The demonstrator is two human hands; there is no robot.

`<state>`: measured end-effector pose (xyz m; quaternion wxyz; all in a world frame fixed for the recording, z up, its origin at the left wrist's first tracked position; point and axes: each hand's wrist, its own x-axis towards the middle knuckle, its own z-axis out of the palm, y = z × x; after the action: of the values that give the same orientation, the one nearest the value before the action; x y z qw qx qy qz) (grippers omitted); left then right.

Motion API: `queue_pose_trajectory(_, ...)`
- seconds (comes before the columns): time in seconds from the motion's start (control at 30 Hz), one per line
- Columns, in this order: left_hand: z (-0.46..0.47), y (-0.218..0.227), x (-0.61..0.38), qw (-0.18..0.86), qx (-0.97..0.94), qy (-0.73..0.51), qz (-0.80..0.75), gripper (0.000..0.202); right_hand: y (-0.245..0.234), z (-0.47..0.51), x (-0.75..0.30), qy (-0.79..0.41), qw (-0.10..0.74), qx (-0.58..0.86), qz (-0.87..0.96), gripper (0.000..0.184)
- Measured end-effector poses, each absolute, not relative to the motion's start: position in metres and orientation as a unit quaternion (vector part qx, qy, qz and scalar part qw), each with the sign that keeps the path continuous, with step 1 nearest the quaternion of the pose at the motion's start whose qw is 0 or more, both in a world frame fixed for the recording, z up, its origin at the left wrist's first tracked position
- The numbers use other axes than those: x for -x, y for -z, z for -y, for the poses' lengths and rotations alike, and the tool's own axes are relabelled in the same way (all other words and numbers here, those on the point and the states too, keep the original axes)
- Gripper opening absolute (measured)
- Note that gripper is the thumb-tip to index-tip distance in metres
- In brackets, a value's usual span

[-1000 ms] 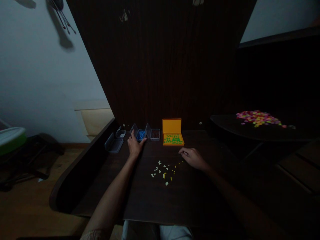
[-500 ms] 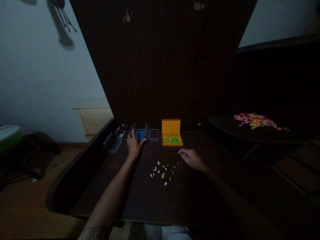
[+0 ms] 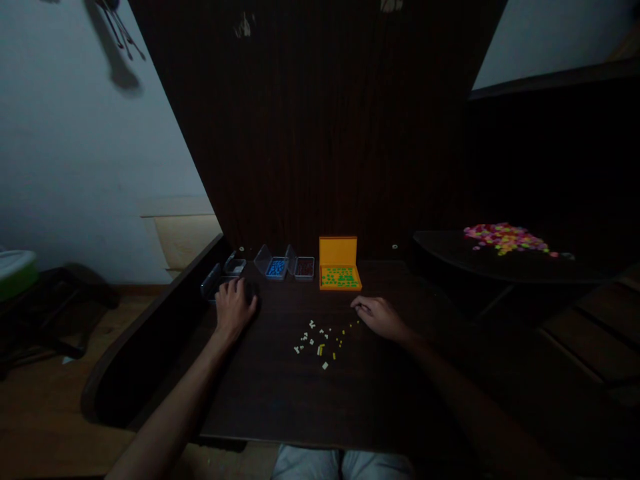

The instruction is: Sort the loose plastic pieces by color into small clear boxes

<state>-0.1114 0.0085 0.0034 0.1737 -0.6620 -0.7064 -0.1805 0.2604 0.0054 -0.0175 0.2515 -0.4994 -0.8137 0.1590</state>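
My left hand [image 3: 234, 308] is over the near-left clear plastic box [image 3: 211, 281], hiding most of its tray. Its fingers are bent a little and the thumb stands apart; nothing shows in it. My right hand [image 3: 381, 318] rests on the table in front of the orange box, fingers curled together; whatever they may hold is hidden. The orange box [image 3: 339, 253] stands with its lid up and small green pieces inside. Small cream pieces [image 3: 311, 343] and yellow pieces [image 3: 334, 356] lie scattered on the table between my hands.
Along the back stand an open clear box of blue pieces [image 3: 275, 268], one of dark red pieces [image 3: 305, 267] and a small clear box with white contents [image 3: 235, 267]. A raised board [image 3: 150, 327] edges the left side. Colourful pieces [image 3: 505, 238] heap on a surface at right.
My left hand has left the box of blue pieces and moved left and nearer, over the near-left clear box. The right hand stays where it was. The view has shifted slightly.
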Motion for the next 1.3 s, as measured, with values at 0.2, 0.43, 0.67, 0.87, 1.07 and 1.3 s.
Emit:
queue_pose_trajectory(0.2,0.005,-0.016,0.139,0.191,0.635,0.062,0.746,0.038,0.018,-0.006,-0.261,-0.159,0.239,0.498,0.818,0.028)
queue_pose_trajectory(0.43,0.022,-0.022,0.139,0.118,0.655,0.067,0.743,0.028,0.016,-0.004,-0.262,-0.157,0.243,0.491,0.821,0.027)
queue_pose_trajectory(0.67,0.064,-0.011,0.132,0.18,0.653,0.25,0.692,0.019,0.015,-0.001,-0.262,-0.16,0.237,0.491,0.823,0.026)
queue_pose_trajectory(0.87,0.074,-0.021,0.098,0.186,0.709,0.381,0.564,0.009,0.012,0.0,-0.261,-0.17,0.266,0.478,0.82,0.025)
queue_pose_trajectory(1.07,0.051,-0.039,0.062,0.123,0.794,0.402,0.44,0.009,0.01,-0.002,-0.252,-0.238,0.376,0.464,0.766,0.026)
queue_pose_trajectory(1.3,0.01,-0.037,0.031,0.118,0.9,0.312,0.282,0.017,0.001,0.012,-0.231,-0.343,0.437,0.454,0.697,0.036)
